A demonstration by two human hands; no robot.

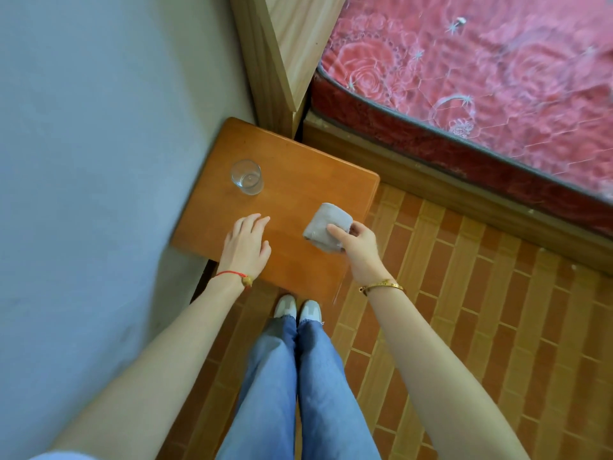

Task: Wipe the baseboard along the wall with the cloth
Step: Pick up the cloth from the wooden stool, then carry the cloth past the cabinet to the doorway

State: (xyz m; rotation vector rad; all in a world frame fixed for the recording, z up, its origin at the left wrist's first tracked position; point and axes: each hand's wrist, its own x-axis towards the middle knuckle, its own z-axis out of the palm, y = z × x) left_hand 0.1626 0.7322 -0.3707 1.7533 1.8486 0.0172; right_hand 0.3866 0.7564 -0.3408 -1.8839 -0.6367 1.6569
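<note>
Standing over a small wooden surface (298,180) set against the wall (83,144), the right hand (360,242) has its grip pinched on the folded grey cloth (323,227) near the surface's right edge. Left hand (247,247) lies flat on the wood, fingers relaxed, grip released, holding nothing. A clear glass (247,177) stands beyond the left hand; a bed with a red mattress (481,78) sits to the right, above brick-pattern floor (481,310).

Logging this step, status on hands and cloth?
Right hand grips folded grey cloth on bedside table. Left hand open, flat on tabletop. Baseboard not visible. Glass near wall.
</note>
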